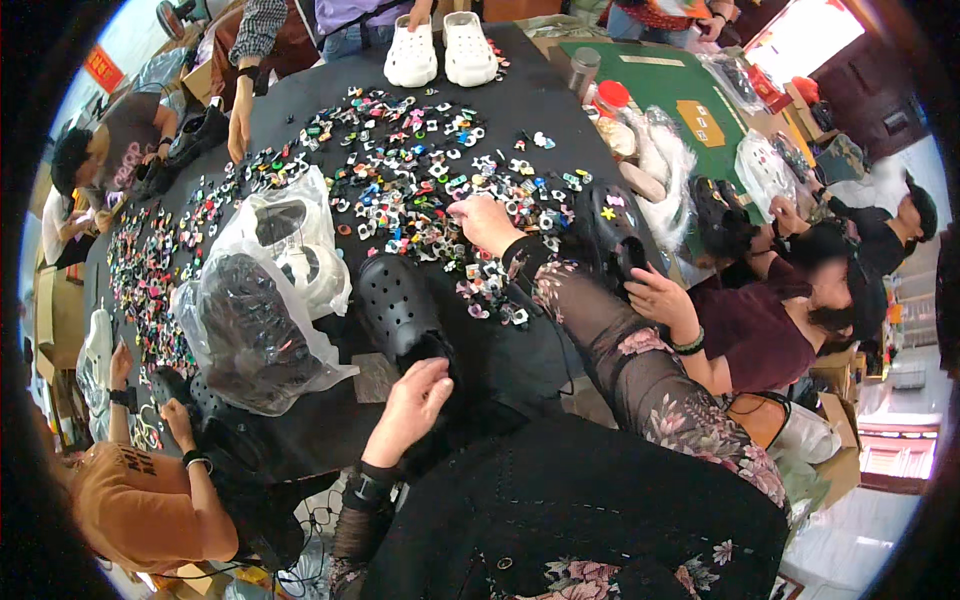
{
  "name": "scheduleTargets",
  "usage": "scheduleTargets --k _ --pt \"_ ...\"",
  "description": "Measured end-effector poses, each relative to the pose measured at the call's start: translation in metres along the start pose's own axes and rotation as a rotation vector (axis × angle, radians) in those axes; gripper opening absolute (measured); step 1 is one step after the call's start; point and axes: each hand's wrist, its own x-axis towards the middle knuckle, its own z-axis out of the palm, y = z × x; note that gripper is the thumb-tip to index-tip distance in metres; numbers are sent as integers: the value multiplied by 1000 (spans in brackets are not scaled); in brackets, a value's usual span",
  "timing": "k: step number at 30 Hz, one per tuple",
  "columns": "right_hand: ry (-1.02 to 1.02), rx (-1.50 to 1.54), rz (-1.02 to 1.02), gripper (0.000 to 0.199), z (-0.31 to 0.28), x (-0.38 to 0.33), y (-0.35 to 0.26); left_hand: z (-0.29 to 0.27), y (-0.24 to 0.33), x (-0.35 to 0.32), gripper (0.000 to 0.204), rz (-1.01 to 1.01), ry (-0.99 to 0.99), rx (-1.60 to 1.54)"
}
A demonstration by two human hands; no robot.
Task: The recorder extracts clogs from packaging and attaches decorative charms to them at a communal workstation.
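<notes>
**Black clog steadied while a hand picks through the charms**

A crowded workroom, with several people seated round a long bench (560, 90) draped in black cloth, is the setting. Near the wearer's edge of it lies the black perforated foam clog (398, 305), toe pointing away, heel toward the body. The left hand (412, 405) rests on the clog's heel end with fingers curled loosely over the rim, apparently to keep the shoe from sliding; how firmly it grips cannot be told. Beyond the clog and to its right, the right hand (483, 222) reaches out, palm down, fingertips pinched narrow among the scattered small colourful plastic shoe charms (400, 170), seemingly on one piece, though which is too small to tell.

Left of the clog sit clear crinkled plastic bags (262, 300), mouths loose: the nearer holds dark clogs, the farther a white one. Far beyond the clog, at the bench's opposite edge, a pair of white foam clogs (440, 50) stands side by side. To the clog's right, a neighbour's hand (660, 298) holds another black clog (610, 235) bearing a yellow charm.
</notes>
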Motion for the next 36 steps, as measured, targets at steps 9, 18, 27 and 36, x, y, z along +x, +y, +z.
scheduleTargets --k 9,18,27,36 --pt "45 -37 -190 8 -4 5 19 11 0 18 36 -372 127 -333" --pt "-64 985 332 16 -31 -17 -11 43 -39 38 28 -253 530 -442" --pt "-170 1757 544 23 -87 -74 -74 26 -31 28 20 -97 506 -50" --pt "-89 1984 655 23 -93 -118 -89 8 -44 5 27 -100 229 -78"
